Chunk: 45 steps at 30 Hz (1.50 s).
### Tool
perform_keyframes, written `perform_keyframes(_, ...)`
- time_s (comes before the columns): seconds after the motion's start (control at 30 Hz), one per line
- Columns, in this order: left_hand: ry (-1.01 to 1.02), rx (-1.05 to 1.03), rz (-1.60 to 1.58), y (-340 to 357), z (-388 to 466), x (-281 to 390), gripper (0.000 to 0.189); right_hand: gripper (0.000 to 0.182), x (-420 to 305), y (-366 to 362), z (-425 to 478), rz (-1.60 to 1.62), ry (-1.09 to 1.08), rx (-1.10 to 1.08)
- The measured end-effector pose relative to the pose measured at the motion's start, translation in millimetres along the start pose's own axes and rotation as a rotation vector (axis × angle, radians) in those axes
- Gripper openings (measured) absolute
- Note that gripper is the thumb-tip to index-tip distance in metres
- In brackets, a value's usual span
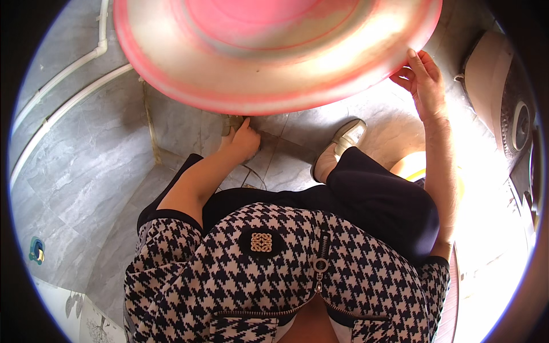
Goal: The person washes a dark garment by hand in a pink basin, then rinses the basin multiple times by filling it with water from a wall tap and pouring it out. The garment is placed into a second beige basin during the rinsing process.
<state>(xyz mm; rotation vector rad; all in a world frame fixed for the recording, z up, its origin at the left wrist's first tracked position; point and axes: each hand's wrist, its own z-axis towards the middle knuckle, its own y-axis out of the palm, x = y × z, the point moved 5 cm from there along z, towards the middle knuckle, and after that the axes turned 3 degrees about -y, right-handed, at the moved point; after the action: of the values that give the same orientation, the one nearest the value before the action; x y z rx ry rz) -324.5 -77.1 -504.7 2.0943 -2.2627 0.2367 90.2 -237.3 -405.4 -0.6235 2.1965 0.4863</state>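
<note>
A large round pink and whitish plastic basin [257, 81] fills the top of the view, tilted up. My right hand [422, 83] grips its rim at the right, thumb on the near face. My left hand [242, 139] is below the basin's lower edge, over the tiled floor. Its fingertips are partly hidden, beside a small brownish thing that I cannot make out. Whether this hand grips that thing does not show. Under the left wrist a thin curved metal rim shows in part.
White pipes [73, 68] run along the grey tiled wall at the left. A shoe [351, 133] stands on the floor. A yellow-rimmed container [414, 169] is partly behind the right forearm. A pale appliance with a round dark part [489, 81] is at the far right.
</note>
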Motion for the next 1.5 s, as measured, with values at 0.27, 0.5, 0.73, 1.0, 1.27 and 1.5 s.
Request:
perform_keyframes(0.27, 0.062, 0.278, 0.268, 73.1, -8.8, 37.8, 0.056, 0.029, -4.7, -0.8, -0.9, -0.012, -0.01, 0.017)
perform_keyframes(0.5, 0.456, 0.188, 0.49, 61.7, -13.6, 47.6, 0.037, 0.029, -13.5, 1.7, -1.9, -0.023, -0.021, 0.019)
perform_keyframes(0.73, 0.138, 0.321, 0.04, 29.9, -31.1, 20.8, 0.036, 0.031, -14.6, 6.2, 1.8, -0.015, -0.043, -0.016)
perform_keyframes(1.0, -0.174, 0.814, -0.607, -10.2, -123.3, -139.2, 0.031, 0.03, -15.7, 9.0, 5.1, -0.012, -0.039, -0.039)
perform_keyframes(1.27, -0.563, -0.023, -2.086, 219.9, -12.5, -107.6, 0.046, 0.024, -16.9, 17.0, 2.6, -0.017, 0.077, -0.123)
perform_keyframes(1.5, -0.276, -0.054, -2.736, 152.6, 14.6, -1.1, 0.051, 0.019, -30.4, 11.2, -1.9, -0.063, 0.132, -0.04)
